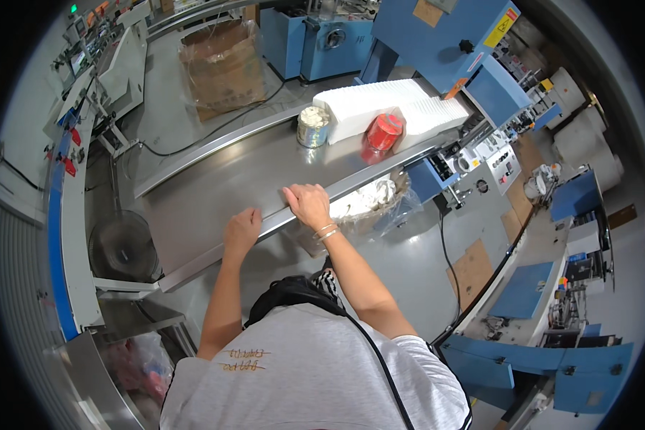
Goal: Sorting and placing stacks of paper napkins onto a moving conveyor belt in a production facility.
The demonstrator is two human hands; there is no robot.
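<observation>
My left hand (243,230) rests at the near rail (274,221) of a long metal table (215,193), its fingers curled in. Just right of it, my right hand (309,205) lies over the same rail with bent fingers; a bracelet circles that wrist. Farther along the table, a red cylinder (385,131) stands against a long row of stacked white sheets (365,107). To its left, a silver and yellowish cylinder (312,127) stands at the row's near end. Neither hand touches the cylinders or the sheets.
Below the rail on the right sits a plastic-lined box (369,208) of white scraps. A round fan (124,247) stands at the table's left end. Beyond the table is a large carton (222,68). A blue machine (437,43) rises over the table's far right end.
</observation>
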